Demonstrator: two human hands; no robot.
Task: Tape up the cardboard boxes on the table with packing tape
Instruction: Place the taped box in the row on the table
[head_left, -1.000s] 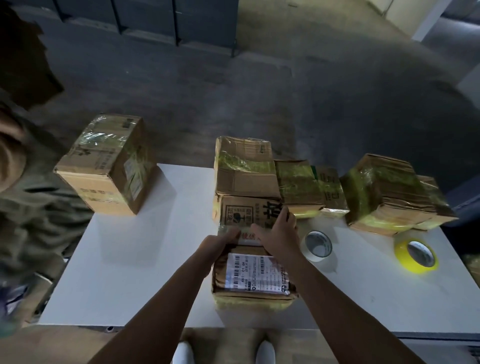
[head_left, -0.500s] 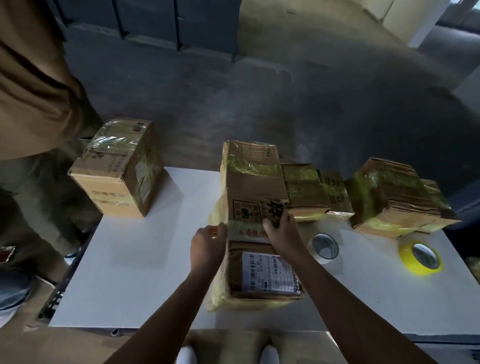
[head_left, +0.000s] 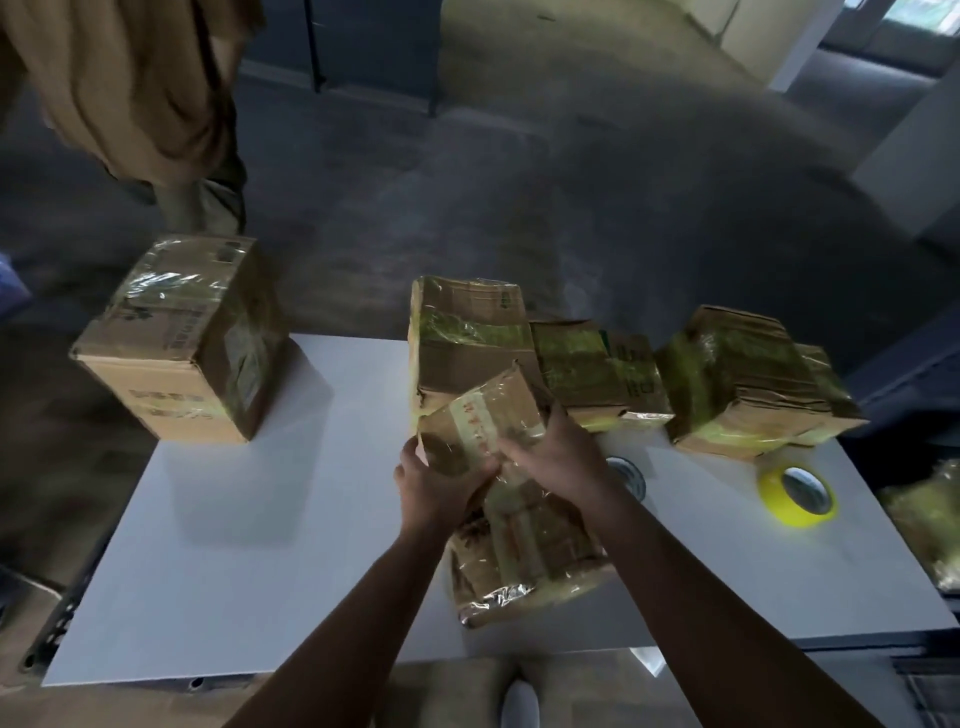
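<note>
Left grip (head_left: 436, 486) and right grip (head_left: 563, 457) both clasping tilted cardboard box (head_left: 483, 415) at middle of surface (head_left: 234, 519). Probably turning it, seeking untaped seam. Next: setting it flat, freeing right grip for tape roll (head_left: 628, 475) beside wrist.

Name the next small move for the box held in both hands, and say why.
Probably lower the box flat onto the table. The left hand and right hand both grip its raised far end, so it sits tilted, and neither hand is free to take the tape roll beside the right wrist.
</note>
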